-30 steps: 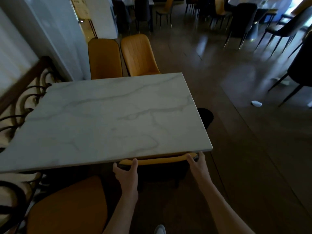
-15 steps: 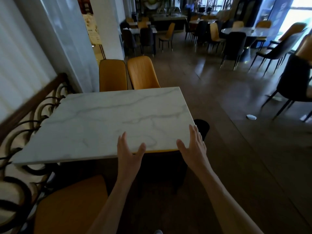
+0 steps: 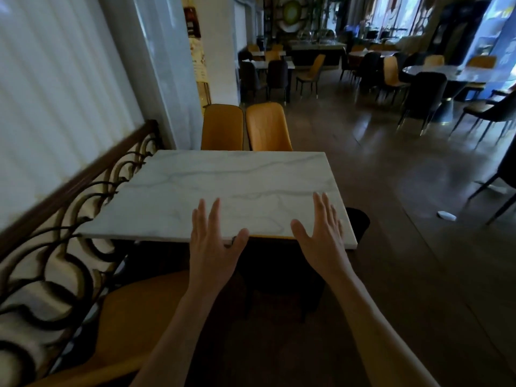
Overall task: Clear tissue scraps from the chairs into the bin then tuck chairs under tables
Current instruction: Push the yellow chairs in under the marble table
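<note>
A white marble table (image 3: 223,185) stands in front of me. Under its near edge sits a chair (image 3: 275,237), tucked in so that only a thin orange strip of its back shows. My left hand (image 3: 212,244) and my right hand (image 3: 321,236) hover over that edge, fingers straight and spread, holding nothing. A second orange chair (image 3: 134,317) stands at the lower left, outside the table. Two more orange chairs (image 3: 245,127) stand at the table's far side. A white tissue scrap (image 3: 446,215) lies on the floor to the right. A dark bin (image 3: 358,222) shows beside the table's right corner.
A curled iron railing (image 3: 69,233) with a wooden top runs along the left wall. Dark chairs (image 3: 427,99) and tables fill the room's back and right side. Open brown floor (image 3: 405,261) lies to the right of the table.
Both hands let go of the chair back under the table edge and rose over the tabletop, fingers spread. My view lifted, showing more of the room.
</note>
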Demonstrator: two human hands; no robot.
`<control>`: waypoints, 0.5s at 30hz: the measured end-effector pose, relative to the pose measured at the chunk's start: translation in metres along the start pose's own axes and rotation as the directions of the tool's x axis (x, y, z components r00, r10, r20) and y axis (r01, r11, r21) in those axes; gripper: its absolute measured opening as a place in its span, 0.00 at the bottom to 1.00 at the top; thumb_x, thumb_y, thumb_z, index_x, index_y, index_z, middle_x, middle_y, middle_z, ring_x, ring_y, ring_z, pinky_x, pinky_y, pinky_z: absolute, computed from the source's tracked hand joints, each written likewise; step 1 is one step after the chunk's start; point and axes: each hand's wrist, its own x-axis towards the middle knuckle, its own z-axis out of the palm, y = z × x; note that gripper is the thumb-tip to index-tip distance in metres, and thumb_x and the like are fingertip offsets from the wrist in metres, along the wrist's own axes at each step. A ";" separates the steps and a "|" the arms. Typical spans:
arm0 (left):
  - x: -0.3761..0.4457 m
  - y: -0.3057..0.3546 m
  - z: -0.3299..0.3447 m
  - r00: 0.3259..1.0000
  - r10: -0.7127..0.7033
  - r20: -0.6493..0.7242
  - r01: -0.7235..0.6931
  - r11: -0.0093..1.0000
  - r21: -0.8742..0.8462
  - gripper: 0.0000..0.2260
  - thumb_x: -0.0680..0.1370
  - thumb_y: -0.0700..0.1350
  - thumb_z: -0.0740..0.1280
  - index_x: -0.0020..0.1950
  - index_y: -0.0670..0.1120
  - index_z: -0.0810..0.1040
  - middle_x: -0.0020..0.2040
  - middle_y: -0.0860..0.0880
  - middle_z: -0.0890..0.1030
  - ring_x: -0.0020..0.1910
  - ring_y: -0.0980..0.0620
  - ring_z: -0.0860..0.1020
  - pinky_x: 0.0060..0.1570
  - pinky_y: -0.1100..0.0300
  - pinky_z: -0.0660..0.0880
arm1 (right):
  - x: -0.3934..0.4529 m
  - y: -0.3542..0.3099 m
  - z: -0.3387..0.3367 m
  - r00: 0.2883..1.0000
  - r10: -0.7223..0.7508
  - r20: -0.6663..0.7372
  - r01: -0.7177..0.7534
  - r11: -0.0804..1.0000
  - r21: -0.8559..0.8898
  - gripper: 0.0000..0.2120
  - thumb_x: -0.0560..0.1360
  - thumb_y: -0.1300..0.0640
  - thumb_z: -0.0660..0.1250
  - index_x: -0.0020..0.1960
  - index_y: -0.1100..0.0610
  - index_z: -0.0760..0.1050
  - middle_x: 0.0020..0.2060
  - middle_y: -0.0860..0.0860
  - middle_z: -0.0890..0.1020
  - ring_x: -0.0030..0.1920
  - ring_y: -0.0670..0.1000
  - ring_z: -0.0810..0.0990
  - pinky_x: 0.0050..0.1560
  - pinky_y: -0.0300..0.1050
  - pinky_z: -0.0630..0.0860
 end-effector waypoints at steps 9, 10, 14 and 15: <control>-0.062 -0.074 -0.116 0.937 -0.246 -0.250 0.274 0.958 0.083 0.38 0.74 0.71 0.58 0.79 0.61 0.46 0.81 0.54 0.42 0.80 0.51 0.42 0.75 0.44 0.50 | -0.028 -0.121 0.094 0.948 -0.236 0.212 0.222 0.971 0.085 0.36 0.80 0.39 0.55 0.79 0.48 0.39 0.80 0.50 0.42 0.79 0.54 0.41 0.78 0.57 0.42; -0.070 -0.086 -0.132 0.918 -0.277 -0.283 0.311 0.947 0.081 0.38 0.74 0.71 0.58 0.79 0.62 0.46 0.81 0.55 0.42 0.80 0.51 0.43 0.76 0.42 0.52 | -0.034 -0.137 0.107 0.935 -0.267 0.235 0.250 0.963 0.099 0.36 0.80 0.39 0.55 0.79 0.47 0.40 0.80 0.50 0.42 0.79 0.54 0.41 0.78 0.57 0.42; -0.109 -0.131 -0.197 0.843 -0.367 -0.392 0.437 0.894 0.102 0.39 0.73 0.72 0.57 0.79 0.60 0.47 0.82 0.52 0.44 0.80 0.49 0.45 0.75 0.40 0.56 | -0.063 -0.202 0.159 0.856 -0.383 0.347 0.339 0.923 0.182 0.36 0.80 0.38 0.54 0.79 0.45 0.38 0.80 0.48 0.41 0.79 0.53 0.39 0.77 0.57 0.40; -0.123 -0.143 -0.218 0.823 -0.379 -0.422 0.463 0.879 0.113 0.39 0.74 0.71 0.57 0.80 0.58 0.48 0.82 0.51 0.45 0.80 0.48 0.45 0.75 0.41 0.55 | -0.075 -0.222 0.174 0.827 -0.419 0.374 0.366 0.907 0.207 0.36 0.80 0.37 0.53 0.79 0.45 0.38 0.80 0.47 0.40 0.79 0.52 0.39 0.76 0.56 0.39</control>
